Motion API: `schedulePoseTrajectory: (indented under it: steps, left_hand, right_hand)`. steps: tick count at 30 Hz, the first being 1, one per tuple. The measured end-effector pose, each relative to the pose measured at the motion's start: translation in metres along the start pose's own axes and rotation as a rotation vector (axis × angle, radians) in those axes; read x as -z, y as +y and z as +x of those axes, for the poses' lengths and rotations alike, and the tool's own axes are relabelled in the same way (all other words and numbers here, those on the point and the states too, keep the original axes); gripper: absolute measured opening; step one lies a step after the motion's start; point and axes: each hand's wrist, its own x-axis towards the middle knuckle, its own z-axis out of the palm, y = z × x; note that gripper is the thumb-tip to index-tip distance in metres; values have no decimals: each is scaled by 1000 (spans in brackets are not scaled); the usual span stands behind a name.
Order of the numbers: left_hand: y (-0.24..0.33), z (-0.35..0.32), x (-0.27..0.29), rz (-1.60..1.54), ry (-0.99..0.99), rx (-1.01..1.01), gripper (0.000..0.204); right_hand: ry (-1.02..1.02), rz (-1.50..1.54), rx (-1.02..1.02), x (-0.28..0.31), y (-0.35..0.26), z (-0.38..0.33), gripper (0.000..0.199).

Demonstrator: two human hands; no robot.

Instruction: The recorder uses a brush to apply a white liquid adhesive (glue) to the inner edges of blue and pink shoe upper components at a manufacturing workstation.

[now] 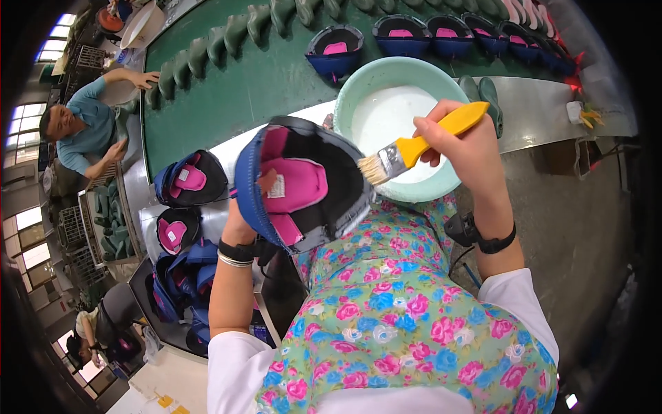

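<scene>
A blue shoe upper with black lining and pink patches is in my left hand; a fingertip shows inside the upper, while the other fingers are mostly hidden behind it. My right hand is closed around the yellow handle of a paintbrush. The brush's pale bristles are at the right edge of the upper, touching or very close to it. Behind the brush stands a light green basin holding white liquid, just beyond my right hand.
On the green conveyor belt stand a curved row of dark green shoe lasts and several blue uppers. More uppers lie at left, above a bin of uppers. A co-worker touches the lasts; another person is lower left.
</scene>
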Motion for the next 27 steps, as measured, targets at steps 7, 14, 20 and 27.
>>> schedulePoseTrajectory:
  steps: [7,14,20,27]
  left_hand:
    - [13,-4,-11,186,78,-294,37]
    - [-1,-3,22,1090,27,-725,42]
    - [-10,6,24,628,63,-497,48]
    - [-1,55,18,-98,189,-305,48]
  right_hand:
    - [-13,-19,82,-46,6,-33,15]
    - [-161,-194,147,-54,13,-37,13]
    - [-18,-81,193,-52,25,-19,13]
    - [-82,-226,68,-52,41,10,15]
